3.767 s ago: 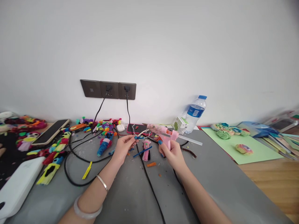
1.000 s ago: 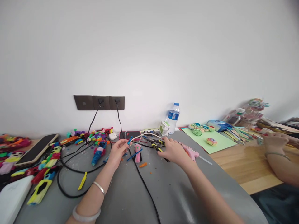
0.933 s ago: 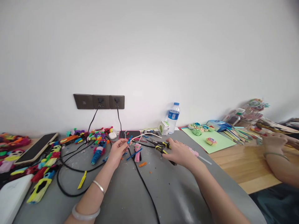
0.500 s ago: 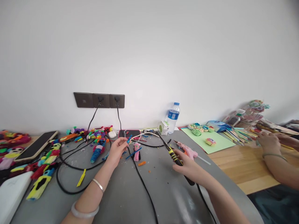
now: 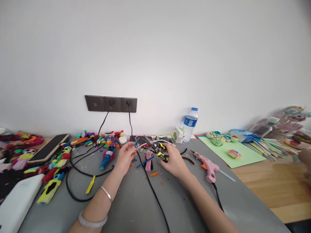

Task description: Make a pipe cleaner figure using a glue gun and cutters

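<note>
My left hand (image 5: 125,156) pinches a small blue piece joined to a thin white pipe cleaner (image 5: 155,142) above the grey table (image 5: 136,207). My right hand (image 5: 173,162) grips yellow-and-black cutting pliers (image 5: 155,148), whose jaws point left toward the white pipe cleaner. A pink figure (image 5: 148,160) and a blue stick (image 5: 145,161) lie on the table just below both hands. The pink glue gun (image 5: 206,163) rests on the table to the right of my right hand, untouched.
Black cables (image 5: 80,168) run from the wall sockets (image 5: 111,103) across the table. Colourful pipe-cleaner figures (image 5: 107,142) crowd the left, with a phone (image 5: 48,148) and white box (image 5: 17,200). A water bottle (image 5: 190,124), green paper (image 5: 233,152) and craft supplies sit right.
My right hand put the glue gun down on the table, picked up the pliers and brought them in to the white pipe cleaner. My left hand kept its pinch throughout.
</note>
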Demonstrator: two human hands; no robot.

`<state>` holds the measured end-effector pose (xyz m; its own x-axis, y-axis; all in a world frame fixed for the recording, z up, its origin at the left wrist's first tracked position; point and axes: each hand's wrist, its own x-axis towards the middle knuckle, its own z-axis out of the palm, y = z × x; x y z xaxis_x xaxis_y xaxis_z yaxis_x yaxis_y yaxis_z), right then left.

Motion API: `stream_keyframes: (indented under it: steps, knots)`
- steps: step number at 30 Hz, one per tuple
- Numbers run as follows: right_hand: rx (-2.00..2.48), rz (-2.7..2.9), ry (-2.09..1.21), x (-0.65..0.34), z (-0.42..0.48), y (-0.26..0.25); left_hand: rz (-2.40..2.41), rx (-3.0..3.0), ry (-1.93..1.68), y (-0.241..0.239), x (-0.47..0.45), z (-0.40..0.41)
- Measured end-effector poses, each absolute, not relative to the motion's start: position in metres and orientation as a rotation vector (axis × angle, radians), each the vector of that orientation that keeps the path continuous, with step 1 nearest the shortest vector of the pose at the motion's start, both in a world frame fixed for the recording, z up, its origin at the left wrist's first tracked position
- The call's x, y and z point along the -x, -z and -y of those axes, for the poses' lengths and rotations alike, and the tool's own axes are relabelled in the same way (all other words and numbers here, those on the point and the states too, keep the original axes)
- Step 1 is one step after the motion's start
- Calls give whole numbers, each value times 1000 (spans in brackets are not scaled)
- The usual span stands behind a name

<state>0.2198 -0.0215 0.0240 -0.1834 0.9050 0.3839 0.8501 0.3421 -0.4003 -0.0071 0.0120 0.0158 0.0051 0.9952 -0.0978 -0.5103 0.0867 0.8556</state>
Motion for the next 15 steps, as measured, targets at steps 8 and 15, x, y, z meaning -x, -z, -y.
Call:
stream_keyframes:
  steps: [8, 15]
  knots:
    - [1416, 2115, -54, -212, 6, -6, -916, -708, -1341, -16, 8, -13]
    - [1371, 2109, -103, -214, 12, -6, -880, -722, -1363, -15, 7, -12]
